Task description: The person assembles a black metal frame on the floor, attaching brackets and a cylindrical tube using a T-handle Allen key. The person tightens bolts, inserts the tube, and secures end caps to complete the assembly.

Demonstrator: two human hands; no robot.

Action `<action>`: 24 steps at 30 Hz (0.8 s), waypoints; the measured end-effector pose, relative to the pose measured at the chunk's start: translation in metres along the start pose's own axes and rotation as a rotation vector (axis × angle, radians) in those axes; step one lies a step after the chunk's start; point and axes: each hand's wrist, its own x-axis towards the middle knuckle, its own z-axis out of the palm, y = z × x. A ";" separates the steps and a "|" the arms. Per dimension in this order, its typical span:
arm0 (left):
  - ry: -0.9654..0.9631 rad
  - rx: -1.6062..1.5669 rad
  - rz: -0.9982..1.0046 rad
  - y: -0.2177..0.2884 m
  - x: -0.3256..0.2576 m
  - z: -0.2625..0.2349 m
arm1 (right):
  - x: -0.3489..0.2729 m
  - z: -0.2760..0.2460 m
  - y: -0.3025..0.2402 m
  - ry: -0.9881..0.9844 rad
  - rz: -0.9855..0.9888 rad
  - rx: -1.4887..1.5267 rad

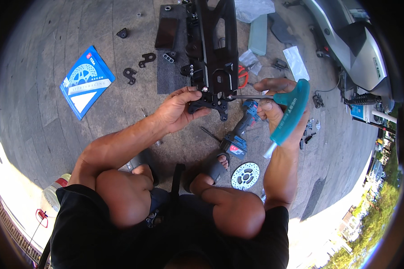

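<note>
A long black frame part [231, 49], with slots and cut-outs, extends away from me at the upper middle. At its near end is a small black bracket [220, 107] with several holes. My left hand [182, 107] pinches that end, thumb on top beside a silver bolt [205, 89]. In my right hand [270, 112] is a T-handle hex key [292, 114] with a teal grip, my fingers wrapped around it. Its thin shaft points left, and the tip meets a bolt at the bracket's right side. Part of the bracket is hidden by my left fingers.
A blue cordless drill [244, 122] lies below my right hand, with a silver brake disc [245, 175] nearer my foot. Loose black brackets [129, 75] and a blue packet [87, 80] lie left. A grey mat [168, 78] sits beside the frame part; a scooter [368, 49] stands right.
</note>
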 end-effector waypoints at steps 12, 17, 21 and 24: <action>-0.008 -0.005 0.004 0.000 0.000 0.001 | 0.008 0.004 0.003 -0.029 0.051 0.026; -0.016 -0.009 0.009 -0.001 0.000 -0.001 | 0.010 -0.003 0.002 -0.117 0.086 -0.083; -0.016 0.008 0.004 -0.001 0.003 -0.003 | 0.008 0.001 0.008 0.008 0.045 -0.079; -0.022 -0.001 0.008 -0.001 0.003 -0.004 | 0.009 0.000 0.006 0.006 0.119 0.014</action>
